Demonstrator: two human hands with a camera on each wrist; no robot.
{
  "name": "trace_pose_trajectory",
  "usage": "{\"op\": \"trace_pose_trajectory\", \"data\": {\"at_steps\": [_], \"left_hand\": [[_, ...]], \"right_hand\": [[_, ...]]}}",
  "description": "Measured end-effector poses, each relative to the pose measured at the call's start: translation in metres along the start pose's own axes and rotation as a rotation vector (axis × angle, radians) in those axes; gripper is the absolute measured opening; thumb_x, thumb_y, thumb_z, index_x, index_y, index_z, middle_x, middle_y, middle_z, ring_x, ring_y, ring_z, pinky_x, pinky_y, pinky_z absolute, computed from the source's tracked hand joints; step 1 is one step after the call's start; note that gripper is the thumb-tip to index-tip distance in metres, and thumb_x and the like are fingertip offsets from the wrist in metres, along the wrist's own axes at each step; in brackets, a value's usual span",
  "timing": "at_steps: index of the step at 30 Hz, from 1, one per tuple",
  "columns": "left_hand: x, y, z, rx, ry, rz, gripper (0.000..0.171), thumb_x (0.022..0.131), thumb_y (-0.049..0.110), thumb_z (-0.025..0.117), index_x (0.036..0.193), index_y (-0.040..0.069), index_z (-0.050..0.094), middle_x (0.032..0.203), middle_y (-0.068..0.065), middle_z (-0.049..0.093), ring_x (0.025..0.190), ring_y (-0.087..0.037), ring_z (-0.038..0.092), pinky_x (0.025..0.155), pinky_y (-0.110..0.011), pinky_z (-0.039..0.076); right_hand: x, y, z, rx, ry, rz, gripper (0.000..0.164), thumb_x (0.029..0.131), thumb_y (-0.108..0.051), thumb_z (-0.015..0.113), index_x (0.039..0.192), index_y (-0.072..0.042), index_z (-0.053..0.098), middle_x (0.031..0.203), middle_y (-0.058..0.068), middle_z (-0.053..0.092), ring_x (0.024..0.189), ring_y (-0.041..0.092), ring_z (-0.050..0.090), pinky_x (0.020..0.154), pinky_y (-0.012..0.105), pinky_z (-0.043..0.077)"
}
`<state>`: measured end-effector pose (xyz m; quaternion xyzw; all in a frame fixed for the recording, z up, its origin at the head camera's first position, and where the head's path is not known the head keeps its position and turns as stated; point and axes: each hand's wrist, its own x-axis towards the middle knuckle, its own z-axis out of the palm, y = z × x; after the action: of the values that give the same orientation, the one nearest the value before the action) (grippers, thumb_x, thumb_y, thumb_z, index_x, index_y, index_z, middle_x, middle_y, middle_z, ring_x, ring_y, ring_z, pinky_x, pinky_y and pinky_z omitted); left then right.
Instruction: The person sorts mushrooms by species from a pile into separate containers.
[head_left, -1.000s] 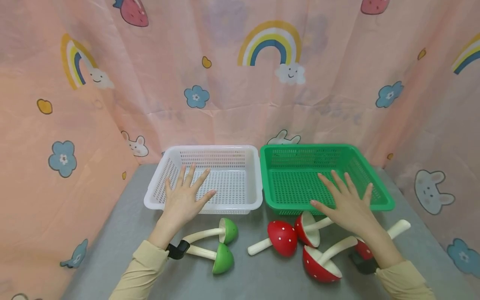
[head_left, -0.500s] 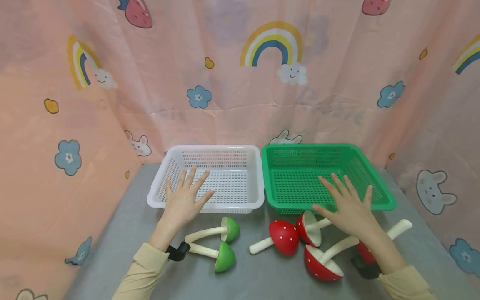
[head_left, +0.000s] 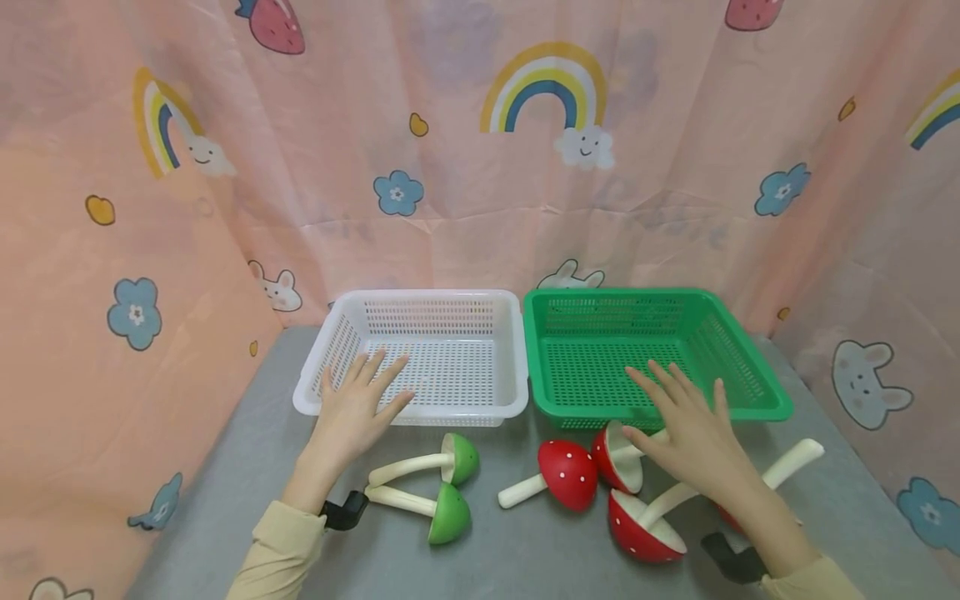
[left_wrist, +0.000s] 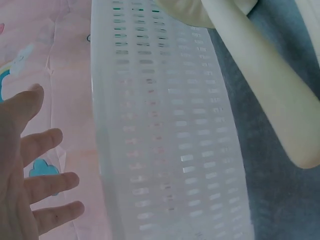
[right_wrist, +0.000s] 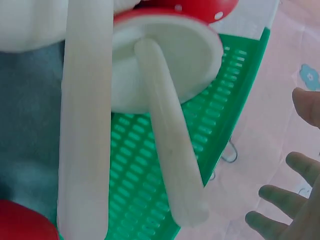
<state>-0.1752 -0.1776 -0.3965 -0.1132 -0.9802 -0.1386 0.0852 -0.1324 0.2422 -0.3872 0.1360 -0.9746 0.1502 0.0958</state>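
Tan-sleeved, bare-handed person with something black at each wrist.
In front of the white basket point(head_left: 420, 413), the left sleeve point(head_left: 281, 546) is plain tan cloth, creased, ending in a cuff; a small, angular black piece point(head_left: 346, 511) juts from that wrist's thumb side. Well to the basket's right, the right sleeve point(head_left: 813, 581) is the same tan, with a similar dark piece point(head_left: 733, 558) at the wrist.

We see the left hand point(head_left: 351, 418) and right hand point(head_left: 696, 439) drawn slightly nearer; whether they also sank, we can't quite tell.
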Motion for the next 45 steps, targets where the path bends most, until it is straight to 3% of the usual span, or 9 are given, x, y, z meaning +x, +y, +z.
{"op": "trace_pose_trajectory", "data": {"at_steps": [7, 15, 25, 33, 38, 45], "left_hand": [[-0.008, -0.006, 0.007, -0.014, 0.021, -0.002, 0.052, 0.095, 0.05, 0.05, 0.143, 0.03, 0.045, 0.15, -0.009, 0.043, 0.141, -0.036, 0.034, 0.11, -0.074, 0.009], [-0.017, -0.018, 0.01, -0.074, 0.06, -0.015, 0.047, 0.096, 0.043, 0.053, 0.139, 0.024, 0.051, 0.144, -0.01, 0.051, 0.136, -0.033, 0.042, 0.112, -0.069, 0.012], [-0.024, -0.028, 0.015, -0.107, 0.123, -0.116, 0.044, 0.094, 0.041, 0.057, 0.132, 0.018, 0.058, 0.136, -0.011, 0.057, 0.129, -0.034, 0.047, 0.111, -0.068, 0.014], [-0.028, -0.029, 0.014, -0.128, 0.151, -0.154, 0.042, 0.091, 0.037, 0.062, 0.126, 0.013, 0.063, 0.131, -0.014, 0.06, 0.127, -0.036, 0.049, 0.109, -0.07, 0.016], [-0.034, -0.031, 0.012, -0.111, 0.161, -0.171, 0.041, 0.089, 0.034, 0.066, 0.123, 0.012, 0.064, 0.129, -0.014, 0.062, 0.125, -0.035, 0.051, 0.108, -0.069, 0.018], [-0.038, -0.034, 0.008, -0.126, 0.149, -0.183, 0.039, 0.088, 0.032, 0.068, 0.12, 0.01, 0.065, 0.128, -0.014, 0.062, 0.125, -0.034, 0.05, 0.11, -0.069, 0.017]], "right_hand": [[-0.005, -0.012, 0.005, 0.066, 0.039, -0.054, 0.075, 0.082, -0.035, 0.072, 0.147, -0.021, 0.037, 0.148, 0.021, 0.039, 0.136, 0.047, 0.031, 0.108, 0.077, 0.004], [-0.01, -0.027, 0.005, 0.142, 0.012, -0.092, 0.077, 0.08, -0.031, 0.075, 0.146, -0.022, 0.039, 0.145, 0.017, 0.042, 0.134, 0.041, 0.036, 0.106, 0.075, 0.016], [-0.015, -0.033, 0.018, 0.117, 0.058, -0.155, 0.078, 0.072, -0.028, 0.082, 0.141, -0.02, 0.047, 0.139, 0.012, 0.05, 0.127, 0.033, 0.046, 0.101, 0.064, 0.036], [-0.021, -0.044, 0.024, 0.105, -0.019, -0.12, 0.069, 0.074, -0.035, 0.081, 0.136, -0.02, 0.052, 0.138, 0.004, 0.051, 0.126, 0.027, 0.046, 0.105, 0.058, 0.036], [-0.021, -0.049, 0.03, 0.097, -0.029, -0.158, 0.067, 0.072, -0.036, 0.082, 0.133, -0.021, 0.056, 0.136, 0.003, 0.055, 0.124, 0.026, 0.05, 0.107, 0.057, 0.036], [-0.018, -0.055, 0.037, 0.044, -0.053, -0.185, 0.071, 0.064, -0.039, 0.087, 0.129, -0.023, 0.059, 0.127, 0.001, 0.061, 0.116, 0.023, 0.055, 0.095, 0.053, 0.049]]}}
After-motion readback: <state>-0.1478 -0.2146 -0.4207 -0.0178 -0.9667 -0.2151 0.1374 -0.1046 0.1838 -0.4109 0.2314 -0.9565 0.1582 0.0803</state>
